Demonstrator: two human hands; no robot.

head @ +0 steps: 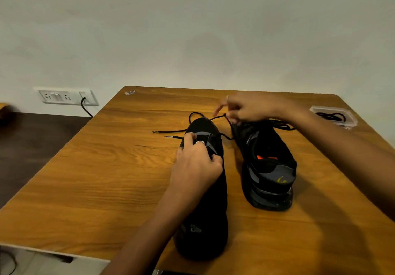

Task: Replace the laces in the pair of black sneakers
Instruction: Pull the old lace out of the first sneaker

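My left hand (196, 161) pins the near black fabric sneaker (203, 189) on the wooden counter (96, 178); my right hand (241, 109) pinches its thin black lace (218, 117). I should pull steadily, straight out.

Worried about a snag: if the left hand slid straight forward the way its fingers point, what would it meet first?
The left hand already grips the near sneaker; going forward it would likely meet the lace beyond the toe.
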